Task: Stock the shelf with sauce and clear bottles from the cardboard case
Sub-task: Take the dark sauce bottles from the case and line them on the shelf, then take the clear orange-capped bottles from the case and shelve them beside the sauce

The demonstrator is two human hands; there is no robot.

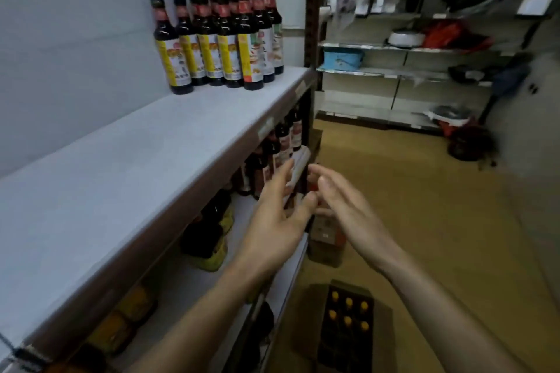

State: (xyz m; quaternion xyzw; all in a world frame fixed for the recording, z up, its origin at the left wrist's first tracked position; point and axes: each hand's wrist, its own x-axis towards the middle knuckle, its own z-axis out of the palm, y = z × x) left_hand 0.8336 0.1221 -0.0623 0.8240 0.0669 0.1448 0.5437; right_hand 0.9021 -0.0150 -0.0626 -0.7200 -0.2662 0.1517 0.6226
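Several sauce bottles upright on top shelf, caps up, left hand and right hand loosely spread, empty

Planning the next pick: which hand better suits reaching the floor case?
Likely right: the right hand is open on the aisle side with the cardboard case; the left hand is nearer the shelf.
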